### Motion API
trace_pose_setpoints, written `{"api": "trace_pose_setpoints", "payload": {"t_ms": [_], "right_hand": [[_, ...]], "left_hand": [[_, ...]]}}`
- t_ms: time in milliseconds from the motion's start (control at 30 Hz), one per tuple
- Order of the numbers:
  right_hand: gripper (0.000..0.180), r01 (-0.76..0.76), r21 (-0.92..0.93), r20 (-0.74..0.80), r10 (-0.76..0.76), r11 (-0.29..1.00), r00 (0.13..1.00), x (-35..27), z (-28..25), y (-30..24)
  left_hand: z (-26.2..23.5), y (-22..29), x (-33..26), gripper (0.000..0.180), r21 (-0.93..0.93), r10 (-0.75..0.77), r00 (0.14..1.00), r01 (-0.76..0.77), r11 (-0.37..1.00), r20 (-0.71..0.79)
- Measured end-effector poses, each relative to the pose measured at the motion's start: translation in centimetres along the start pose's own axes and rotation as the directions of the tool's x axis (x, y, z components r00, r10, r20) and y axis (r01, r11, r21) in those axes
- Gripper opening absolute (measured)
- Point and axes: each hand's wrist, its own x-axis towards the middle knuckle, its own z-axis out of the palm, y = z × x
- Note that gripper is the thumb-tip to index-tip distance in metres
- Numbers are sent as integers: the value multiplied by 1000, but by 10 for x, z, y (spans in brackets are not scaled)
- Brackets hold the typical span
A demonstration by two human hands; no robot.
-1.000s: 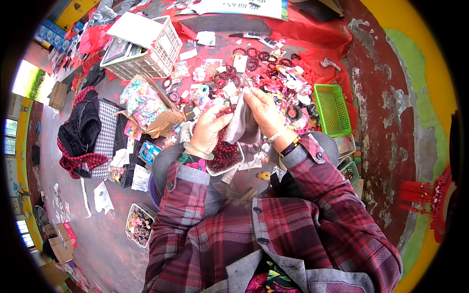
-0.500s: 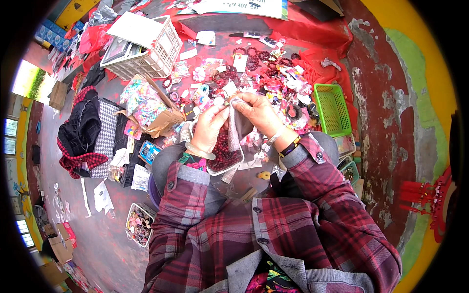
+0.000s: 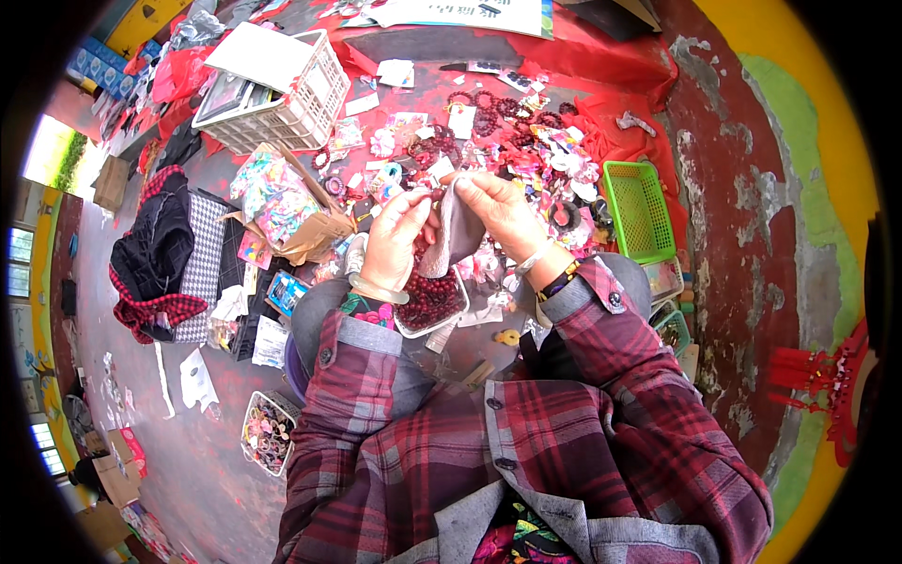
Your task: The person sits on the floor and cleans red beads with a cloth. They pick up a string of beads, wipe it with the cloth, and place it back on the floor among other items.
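Fingers [image 3: 420, 202] of the left hand [image 3: 395, 240] pinch one edge of a small grey pouch [image 3: 458, 230], and those of the right hand [image 3: 498, 211] clasp its opposite edge, holding it up between them over the lap. Just below the pouch, a clear tray of dark red beads [image 3: 430, 299] rests on the knee. Beyond the hands, a red cloth [image 3: 601, 61] on the floor carries scattered trinkets, with a green basket [image 3: 637, 202] at its right edge and a white crate [image 3: 282, 94] at its left.
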Motion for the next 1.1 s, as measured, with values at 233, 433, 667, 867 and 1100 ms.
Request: {"api": "trace_pose_setpoints", "payload": {"t_ms": [233, 433, 667, 867, 1100], "right_hand": [[27, -176, -7, 99, 176, 984, 979, -5, 9, -10], [21, 12, 8, 15, -12, 1000, 1000, -1, 8, 16], [25, -54, 22, -94, 56, 998, 994, -2, 4, 11], [26, -75, 146, -162, 99, 986, 982, 1, 3, 13], [30, -66, 45, -368, 78, 997, 927, 5, -3, 21]], "left_hand": [[1, -6, -1, 20, 251, 90, 991, -112, 962, 97], [11, -3, 0, 29, 47, 25, 1000, -25, 999, 6], [9, -11, -2, 24, 25, -119, 987, 117, 993, 108], [12, -9, -3, 20, -144, -52, 999, 50, 988, -11], [9, -4, -1, 15, -254, 99, 995, -100, 962, -17]]}}
